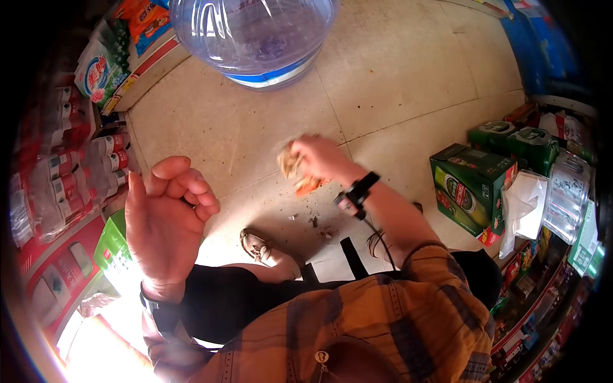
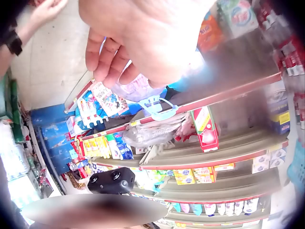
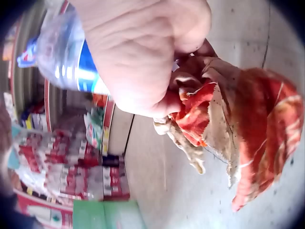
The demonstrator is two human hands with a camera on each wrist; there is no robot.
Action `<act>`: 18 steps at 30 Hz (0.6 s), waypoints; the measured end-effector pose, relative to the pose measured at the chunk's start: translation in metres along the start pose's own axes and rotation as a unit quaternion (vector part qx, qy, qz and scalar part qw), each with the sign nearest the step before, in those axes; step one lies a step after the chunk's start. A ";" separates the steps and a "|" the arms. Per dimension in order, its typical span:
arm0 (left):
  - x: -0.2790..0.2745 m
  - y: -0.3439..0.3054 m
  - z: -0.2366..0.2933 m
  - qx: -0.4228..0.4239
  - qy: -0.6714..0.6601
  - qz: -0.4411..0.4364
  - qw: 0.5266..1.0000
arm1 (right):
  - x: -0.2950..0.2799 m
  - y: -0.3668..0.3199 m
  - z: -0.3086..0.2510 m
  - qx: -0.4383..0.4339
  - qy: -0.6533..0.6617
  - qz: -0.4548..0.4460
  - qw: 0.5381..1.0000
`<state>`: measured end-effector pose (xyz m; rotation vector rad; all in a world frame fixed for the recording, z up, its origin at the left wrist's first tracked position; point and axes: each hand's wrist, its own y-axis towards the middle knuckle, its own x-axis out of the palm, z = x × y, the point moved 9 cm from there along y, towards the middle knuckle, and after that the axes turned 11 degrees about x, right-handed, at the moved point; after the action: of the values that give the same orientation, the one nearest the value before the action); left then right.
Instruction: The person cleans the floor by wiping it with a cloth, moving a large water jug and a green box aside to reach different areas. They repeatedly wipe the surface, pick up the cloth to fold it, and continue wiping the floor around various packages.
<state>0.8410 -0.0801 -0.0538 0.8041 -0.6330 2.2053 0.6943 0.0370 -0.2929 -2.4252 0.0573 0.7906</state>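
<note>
My right hand (image 1: 316, 156) reaches down to the tiled floor and grips a crumpled red and tan rag (image 1: 295, 172). In the right wrist view the rag (image 3: 228, 124) hangs bunched from my curled fingers (image 3: 157, 52) just above the floor. Dark crumbs (image 1: 313, 222) lie scattered on the tiles just below that hand. My left hand (image 1: 167, 214) is raised at the left, palm up, fingers loosely curled, holding nothing. In the left wrist view those fingers (image 2: 107, 57) hang relaxed and empty in front of the shop shelves.
A big clear water jug (image 1: 252, 35) stands on the floor ahead. Green beer cartons (image 1: 469, 188) and a white bag (image 1: 523, 204) sit at the right. Shrink-wrapped bottles (image 1: 70, 185) and stocked shelves (image 2: 200, 157) line the left. My sandalled foot (image 1: 255, 246) is below.
</note>
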 end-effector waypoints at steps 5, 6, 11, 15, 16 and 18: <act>0.003 0.001 -0.004 -0.010 0.002 -0.004 1.000 | -0.124 0.010 0.089 0.028 0.027 0.265 0.964; 0.004 0.001 -0.005 -0.012 0.001 -0.007 1.000 | -0.122 0.011 0.110 0.040 -0.023 0.277 0.960; 0.002 0.002 -0.006 -0.014 0.010 0.005 1.000 | -0.056 -0.020 0.078 -0.060 -0.253 0.342 0.903; 0.004 0.006 -0.011 -0.016 0.030 0.007 0.999 | 0.042 -0.017 0.072 -0.103 -0.325 0.234 0.911; 0.005 0.006 -0.012 -0.016 0.030 0.006 0.999 | 0.053 -0.024 0.056 -0.116 -0.313 0.166 0.928; 0.010 0.007 -0.016 -0.023 0.047 -0.018 0.998 | 0.074 -0.033 0.040 -0.112 -0.296 0.054 0.947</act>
<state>0.8242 -0.0697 -0.0590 0.6779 -0.6167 2.1738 0.7408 0.0963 -0.3426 -2.2944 -0.1423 1.6209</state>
